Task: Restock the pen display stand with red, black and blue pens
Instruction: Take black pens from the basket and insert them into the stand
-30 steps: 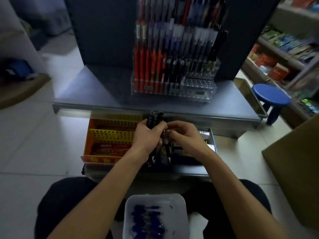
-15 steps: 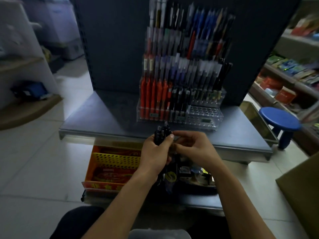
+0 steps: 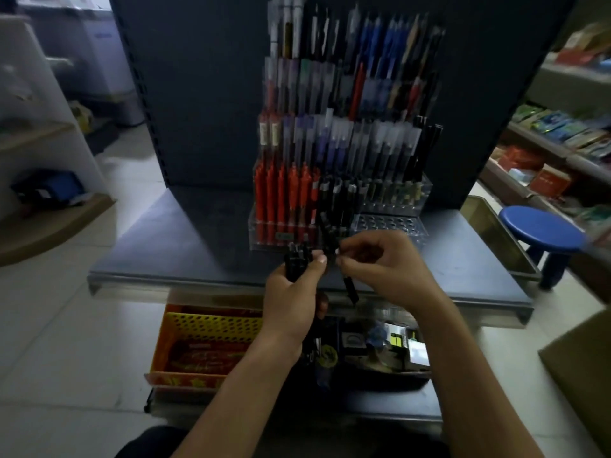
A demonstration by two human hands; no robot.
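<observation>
Left hand: the fingers are curled together around a bundle of black pens, and the thumb lies along the right side of the bundle. The pens stand almost upright, with their tops above the fist.

Right hand: the thumb and forefinger are pinched on one single black pen; the other fingers are bent and loose.

Single pen: it is tilted, with the upper end toward the stand and the lower end over the front edge of the shelf. It is just beside the bundle; I cannot tell whether the two touch.

Pen display stand: clear plastic, standing on the grey shelf, just behind both hands. The front row on the right shows open holes.

Red pens: a row in the lower left part of the stand.

Black pens in stand: directly right of the red row.

Blue pens: in the upper tiers, blurred.

Below the shelf: a yellow basket in an orange tray on the left, and a dark tray of small goods on the right.

Right side: a blue stool on the floor, well apart from the hands.
</observation>
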